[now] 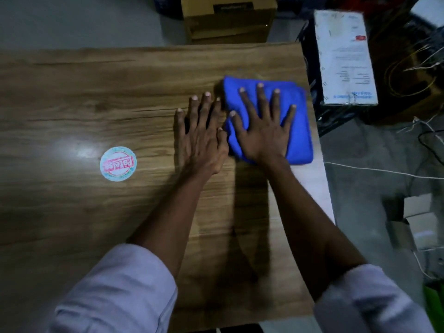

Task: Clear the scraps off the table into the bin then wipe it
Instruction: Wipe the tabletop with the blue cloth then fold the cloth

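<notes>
Head view shows a folded blue cloth (269,121) lying flat on the wooden surface (96,97), near its far right corner and just beside the right edge. The right hand (263,131) presses down on it with fingers spread wide, palm flat, gripping nothing. The left hand (203,138) rests flat on the bare wood just beside the cloth, its fingers also extended and empty, touching or nearly touching the cloth's left border; the blur makes that hard to settle.

No scraps show on the wood, so the clearing appears done and the wiping step seems to be in hand. A round sticker (118,163) sits well to the left, probably stuck down rather than loose. The next move likely calls for sweeping the cloth leftward across the wide open stretch of wood while keeping pressure even.

The right edge is close, so a rightward stroke has little room. Beyond it stand a white printed box (346,58) and loose cables (384,170) on the floor; a cardboard box (228,20) sits past the far edge.
</notes>
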